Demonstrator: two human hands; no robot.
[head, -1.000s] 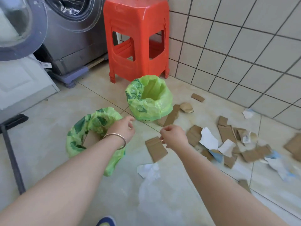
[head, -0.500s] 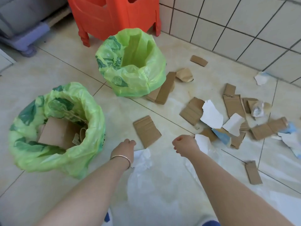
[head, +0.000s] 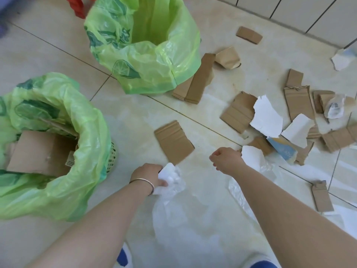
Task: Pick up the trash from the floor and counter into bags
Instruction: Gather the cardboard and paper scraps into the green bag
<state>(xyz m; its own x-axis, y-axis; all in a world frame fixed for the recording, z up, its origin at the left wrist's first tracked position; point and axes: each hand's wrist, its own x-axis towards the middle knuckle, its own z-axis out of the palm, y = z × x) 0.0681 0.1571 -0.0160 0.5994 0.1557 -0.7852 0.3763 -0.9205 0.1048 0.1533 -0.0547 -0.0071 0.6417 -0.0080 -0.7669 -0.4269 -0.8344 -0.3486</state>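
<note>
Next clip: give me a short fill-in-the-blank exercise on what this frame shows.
1. The left hand holds a crumpled piece of ____ paper.
2. The near green bag holds a slab of ____.
3. The left wrist wears a ____.
4. The far green bag stands beside a ____ stool leg.

Missing words: white; cardboard; bangle; red

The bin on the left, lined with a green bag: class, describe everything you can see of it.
The left bin is a green latticed plastic basket, mostly hidden by its liner bag, thin translucent green plastic printed with darker lemon and leaf shapes, folded loosely over the rim. It stands upright on the tiled floor. Inside lies a flat brown cardboard piece with other scraps. Neither hand touches it.
</note>
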